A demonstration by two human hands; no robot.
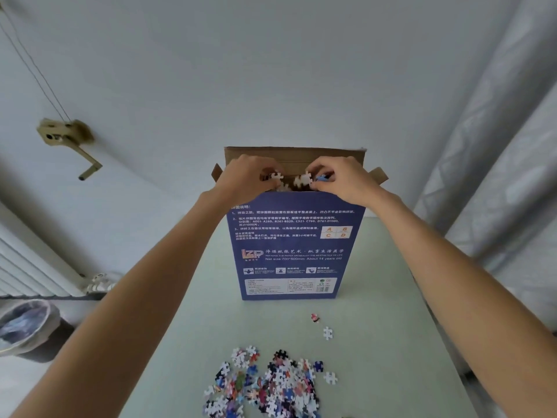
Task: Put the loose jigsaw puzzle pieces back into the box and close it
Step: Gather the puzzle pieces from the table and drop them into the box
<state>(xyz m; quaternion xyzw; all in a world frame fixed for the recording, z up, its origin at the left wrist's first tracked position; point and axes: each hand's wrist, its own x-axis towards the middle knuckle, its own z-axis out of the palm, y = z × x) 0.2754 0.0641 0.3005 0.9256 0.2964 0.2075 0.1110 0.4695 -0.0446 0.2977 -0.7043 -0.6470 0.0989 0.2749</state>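
A blue puzzle box (291, 245) stands upright on the pale green table (376, 342), its brown top flaps open. Both hands are over the box mouth. My left hand (248, 176) grips a bunch of puzzle pieces, white ones showing at its fingertips. My right hand (340, 178) pinches white and blue pieces just above the opening. A heap of loose puzzle pieces (265, 384) lies on the table near me. Three stray pieces (327, 332) lie between the heap and the box.
A wall stands right behind the box. A bin lined with a bag (25, 325) sits on the floor at the left, below a radiator (27, 267). Plastic-covered curtain material (497, 176) hangs along the right side.
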